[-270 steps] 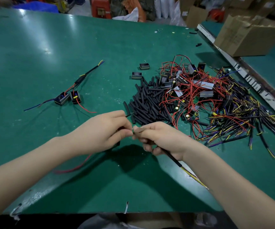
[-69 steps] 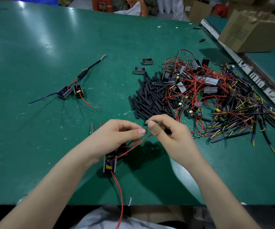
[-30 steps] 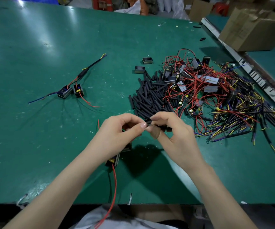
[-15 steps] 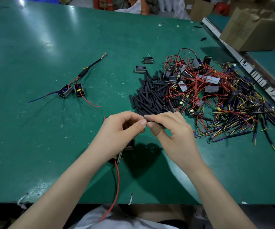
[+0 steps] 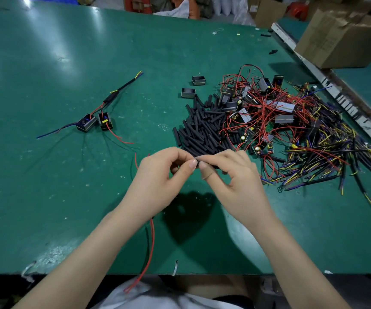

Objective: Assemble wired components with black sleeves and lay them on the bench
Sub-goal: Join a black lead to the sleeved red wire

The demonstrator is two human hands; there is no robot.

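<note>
Now both hands, left (image 5: 157, 181) and right (image 5: 231, 177), pinch a black sleeve (image 5: 211, 166) above the green bench (image 5: 46, 63); cardboard boxes (image 5: 345, 39) stand beyond its far right corner.

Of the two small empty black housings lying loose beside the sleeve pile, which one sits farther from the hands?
The upper housing, nearer the bench's far edge. The other housing lies lower-left of it, right by the black sleeve pile.
</note>
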